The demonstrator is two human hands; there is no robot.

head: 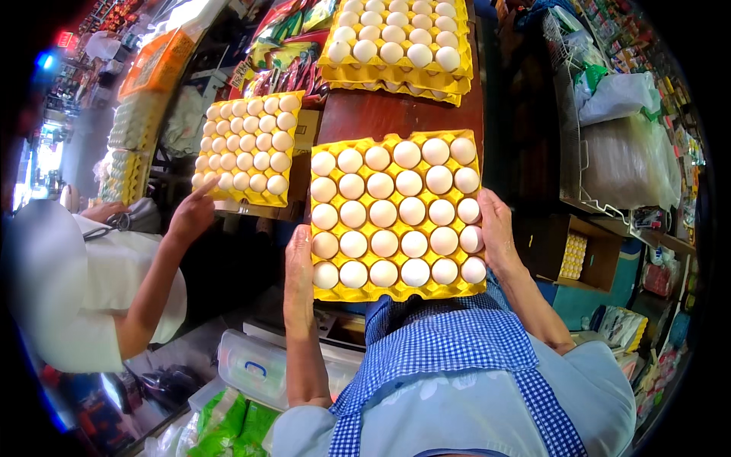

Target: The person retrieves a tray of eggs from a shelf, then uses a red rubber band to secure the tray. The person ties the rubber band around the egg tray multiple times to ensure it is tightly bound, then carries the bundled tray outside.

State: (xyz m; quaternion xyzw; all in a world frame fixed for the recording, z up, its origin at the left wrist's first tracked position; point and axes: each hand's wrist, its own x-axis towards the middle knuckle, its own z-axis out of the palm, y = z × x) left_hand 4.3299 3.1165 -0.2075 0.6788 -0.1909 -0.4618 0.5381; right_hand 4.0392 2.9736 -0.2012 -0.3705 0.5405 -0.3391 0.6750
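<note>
A yellow egg tray (pixel 398 224) filled with pale eggs is between my two hands, in front of the checked apron. My left hand (pixel 298 257) grips its left edge, and my right hand (pixel 497 228) grips its right edge; the fingers beneath are hidden. Beyond it, stacked yellow trays of eggs (pixel 400 80) rest on a dark red wooden surface (pixel 365 117). To the left sits another full egg tray (pixel 245 149), where another person's hand (pixel 194 214) points a finger at an egg near its lower left corner.
The other person, in a white shirt (pixel 125 274), stands at the left. Colourful packets (pixel 285 57) lie beyond the left tray. At the right are a wire basket with plastic bags (pixel 628 154) and an open cardboard box (pixel 599 251). A clear plastic bin (pixel 251 365) is at lower left.
</note>
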